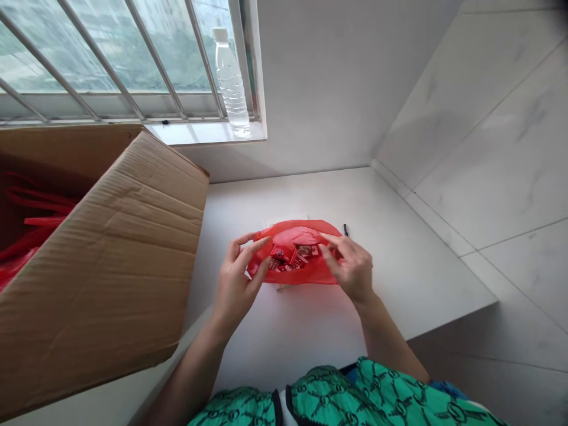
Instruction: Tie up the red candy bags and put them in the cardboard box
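Note:
A thin red plastic bag (310, 276) stands on the white counter with its mouth spread wide. Inside it lie several small red wrapped packets (284, 254), some with white print. My left hand (239, 269) holds the left edge of the bag's mouth, thumb and fingers on either side of the plastic. At the opposite end, my right hand (350, 263) grips the right edge in the same way. Both hands hold the rim apart, so the packets show from above. The lower part of the bag is hidden.
A large cardboard box (133, 254) with red plastic bags (35, 219) inside stands at the left. A clear water bottle (233, 89) is on the window sill. Behind my right hand lies a small black object (345, 229) on the counter (399, 254). Tiled wall borders the right.

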A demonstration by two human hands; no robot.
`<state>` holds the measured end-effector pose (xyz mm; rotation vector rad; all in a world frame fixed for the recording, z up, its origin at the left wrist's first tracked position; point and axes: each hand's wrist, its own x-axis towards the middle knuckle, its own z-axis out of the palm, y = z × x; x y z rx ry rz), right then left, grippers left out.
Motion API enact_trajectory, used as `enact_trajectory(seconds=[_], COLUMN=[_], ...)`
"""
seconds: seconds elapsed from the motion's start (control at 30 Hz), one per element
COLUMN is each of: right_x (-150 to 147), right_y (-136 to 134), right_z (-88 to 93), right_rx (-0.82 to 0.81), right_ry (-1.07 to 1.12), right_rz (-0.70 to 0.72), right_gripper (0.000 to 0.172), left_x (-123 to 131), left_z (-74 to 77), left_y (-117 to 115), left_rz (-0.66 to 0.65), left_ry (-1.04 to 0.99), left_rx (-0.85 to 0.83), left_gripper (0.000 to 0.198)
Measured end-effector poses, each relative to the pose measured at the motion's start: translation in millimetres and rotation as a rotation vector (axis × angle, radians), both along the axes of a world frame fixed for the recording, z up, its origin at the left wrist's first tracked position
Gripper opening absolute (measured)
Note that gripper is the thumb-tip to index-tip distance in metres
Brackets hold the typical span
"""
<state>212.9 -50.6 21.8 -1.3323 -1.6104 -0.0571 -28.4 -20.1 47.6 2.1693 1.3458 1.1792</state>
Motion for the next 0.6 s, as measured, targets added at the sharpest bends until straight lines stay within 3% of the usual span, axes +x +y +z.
enact_trajectory(seconds=[0.1, 0.2, 0.3, 0.4, 0.47, 0.6], right_x=[27.5, 55.9, 72.3, 75.3, 75.6, 81.9], right_y=[-21.6, -44.0, -60.9, -67.9, -66.1, -46.9], right_z=[-0.3, -4.5, -6.1, -0.1, 8.4, 32.2], right_rx=[0.024, -0.103, -0.39, -0.609, -0.634, -0.491], right_ry=[-0.057, -0.166, -0.147, -0.011, 0.088, 0.384], right_rz=[-0.206, -0.315, -0.26, -0.145, -0.087, 0.031], right_gripper=[0.02, 0.039, 0.048, 0.026, 0.022, 0.02], left_x=[-5.3, -11.9, -17.8, -22.2, -24.8, -27.2], left_z=[4.5, 8.2, 10.6, 13.5, 17.9, 37.7], left_y=[-3.2, -5.9, -8.1, -9.4, -9.4, -8.0], left_rz=[-0.003, -0.017, -0.025, -0.003, 0.02, 0.083], left_ry=[0.032, 0.103, 0.194, 0.259, 0.258, 0.085], left_rx=[0.003, -0.017, -0.069, -0.104, -0.098, -0.026], left_gripper=[0.033, 0.038, 0.048, 0.05, 0.046, 0.038])
